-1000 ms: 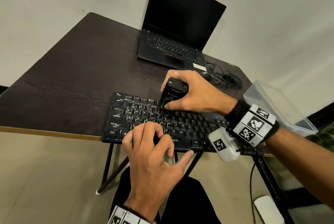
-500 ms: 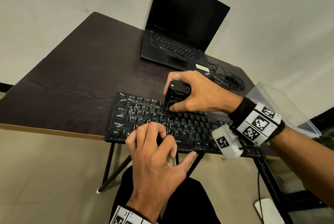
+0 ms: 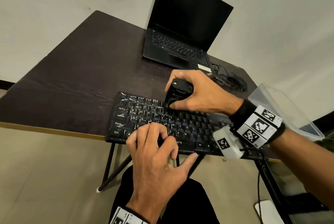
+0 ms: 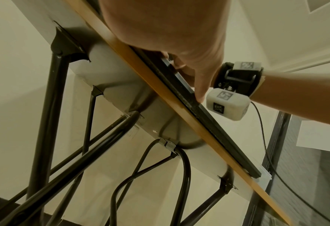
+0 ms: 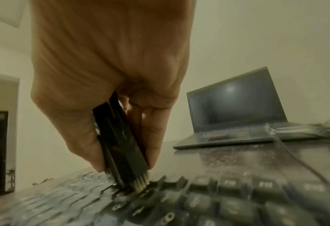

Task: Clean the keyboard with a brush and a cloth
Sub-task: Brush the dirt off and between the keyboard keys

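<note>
A black keyboard [image 3: 189,126] lies at the front edge of the dark table [image 3: 72,79]. My right hand [image 3: 195,95] grips a black brush [image 3: 176,93] upright, thumb on its near side. In the right wrist view the brush [image 5: 121,145] has its pale bristles [image 5: 140,183] down between keys of the upper rows of the keyboard [image 5: 218,198]. My left hand [image 3: 155,144] holds the keyboard's front left part, with the fingers curled on the keys. In the left wrist view its thumb [image 4: 199,91] lies against the keyboard's front edge [image 4: 208,122]. No cloth is in view.
An open black laptop [image 3: 180,30] with a dark screen stands at the back of the table. To its right lies a mouse [image 3: 238,81] with a tangled cord. A clear plastic box [image 3: 282,108] sits at the table's right end. Black legs and cables [image 4: 183,175] hang under the table.
The brush has stayed on the upper key rows with only a slight shift. The left hand has kept its hold on the keyboard's front.
</note>
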`<state>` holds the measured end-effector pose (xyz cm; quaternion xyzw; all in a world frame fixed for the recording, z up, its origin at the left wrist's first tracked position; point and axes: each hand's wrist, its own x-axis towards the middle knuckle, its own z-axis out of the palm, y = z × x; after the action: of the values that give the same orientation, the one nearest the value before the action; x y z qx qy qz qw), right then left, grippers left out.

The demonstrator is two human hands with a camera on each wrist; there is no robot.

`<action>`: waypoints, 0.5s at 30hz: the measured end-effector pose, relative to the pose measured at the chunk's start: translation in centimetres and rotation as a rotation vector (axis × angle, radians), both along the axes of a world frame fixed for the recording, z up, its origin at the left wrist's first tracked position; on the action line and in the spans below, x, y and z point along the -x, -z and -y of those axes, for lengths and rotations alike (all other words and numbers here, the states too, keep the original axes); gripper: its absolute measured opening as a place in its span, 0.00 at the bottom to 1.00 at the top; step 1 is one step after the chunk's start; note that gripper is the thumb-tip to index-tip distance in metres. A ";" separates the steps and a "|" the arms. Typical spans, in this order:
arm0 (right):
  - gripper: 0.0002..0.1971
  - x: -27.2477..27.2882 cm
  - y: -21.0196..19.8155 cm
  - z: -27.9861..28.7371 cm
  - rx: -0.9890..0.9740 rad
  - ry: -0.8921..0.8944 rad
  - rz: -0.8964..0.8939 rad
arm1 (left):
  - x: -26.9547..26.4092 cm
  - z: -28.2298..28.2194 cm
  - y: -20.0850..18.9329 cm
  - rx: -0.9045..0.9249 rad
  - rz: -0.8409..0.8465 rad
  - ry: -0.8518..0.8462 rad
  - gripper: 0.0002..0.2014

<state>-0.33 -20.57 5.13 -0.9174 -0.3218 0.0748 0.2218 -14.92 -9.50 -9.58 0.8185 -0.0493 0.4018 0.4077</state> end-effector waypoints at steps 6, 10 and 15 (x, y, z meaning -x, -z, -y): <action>0.16 -0.5 -0.3 -0.2 -0.032 0.028 -0.022 | 0.0 0.0 0.0 0.006 -0.005 0.006 0.27; 0.15 -0.1 0.0 -0.8 -0.035 -0.008 -0.037 | 0.0 0.0 -0.1 0.013 -0.008 0.006 0.27; 0.15 -0.4 -0.1 -0.8 -0.029 -0.011 -0.023 | 0.1 -0.1 -0.2 0.010 -0.006 0.009 0.27</action>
<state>0.10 -19.79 5.24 -0.9114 -0.3254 0.0819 0.2383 -14.98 -9.45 -9.39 0.8173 -0.0498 0.3977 0.4139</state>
